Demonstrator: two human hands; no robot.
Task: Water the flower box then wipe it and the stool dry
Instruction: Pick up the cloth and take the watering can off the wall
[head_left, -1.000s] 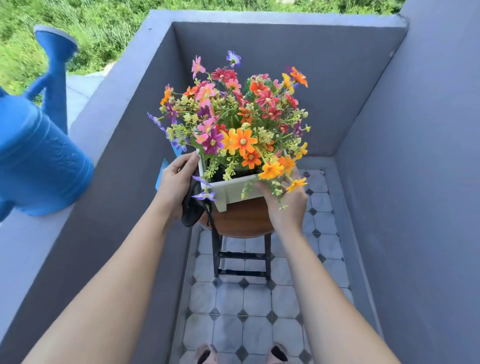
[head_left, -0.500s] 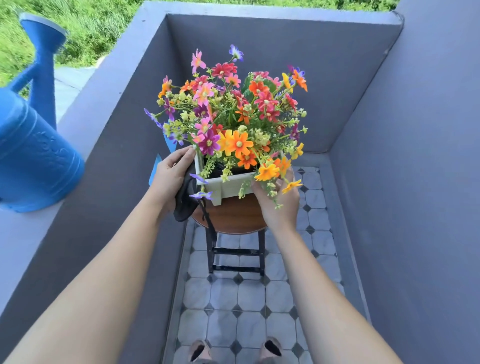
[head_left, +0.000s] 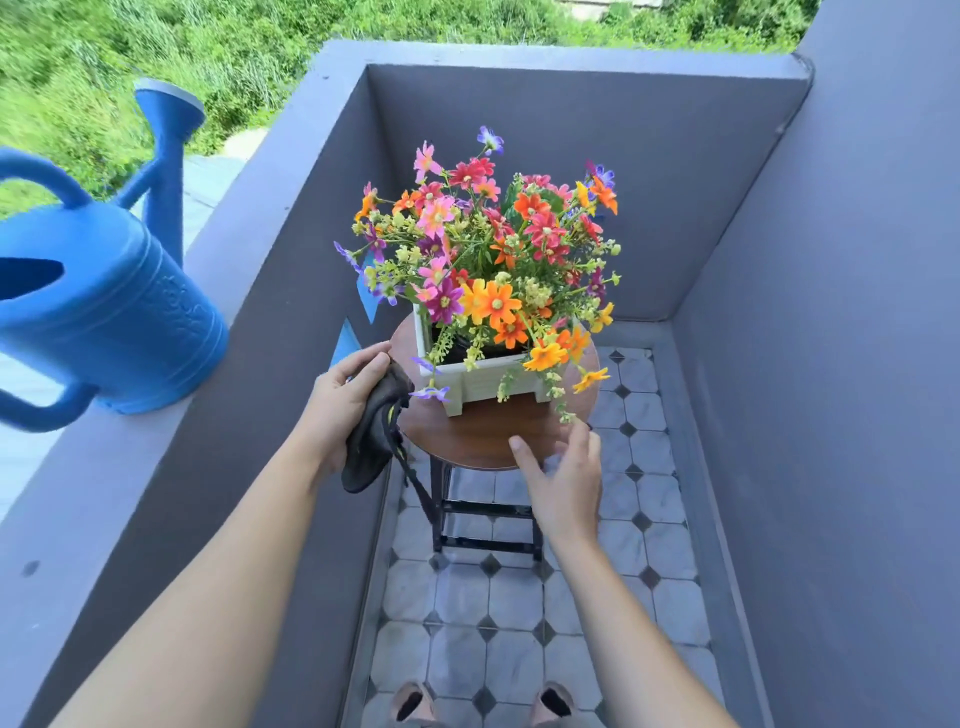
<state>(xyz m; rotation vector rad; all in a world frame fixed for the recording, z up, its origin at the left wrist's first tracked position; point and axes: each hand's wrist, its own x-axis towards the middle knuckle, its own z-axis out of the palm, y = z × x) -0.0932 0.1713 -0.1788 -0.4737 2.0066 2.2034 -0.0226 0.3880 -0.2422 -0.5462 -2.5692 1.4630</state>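
Note:
A white flower box (head_left: 491, 382) full of orange, pink and red flowers (head_left: 488, 249) stands on a round brown wooden stool (head_left: 483, 434) with black legs. My left hand (head_left: 345, 400) is at the stool's left edge, shut on a dark cloth (head_left: 376, 431) that hangs down beside the seat. My right hand (head_left: 563, 475) hovers over the stool's front edge, fingers apart and holding nothing, just clear of the box. A blue watering can (head_left: 98, 306) stands on the left ledge.
Grey balcony walls (head_left: 831, 364) close in on the left, back and right. The floor has pale tiles (head_left: 519, 623) with dark diamonds. My feet (head_left: 410, 701) show at the bottom. Green bushes lie beyond the wall.
Both hands have let go of the flower box, which now stands on the stool. The left hand drew back with the cloth; the right hand pulled back toward the stool's front edge.

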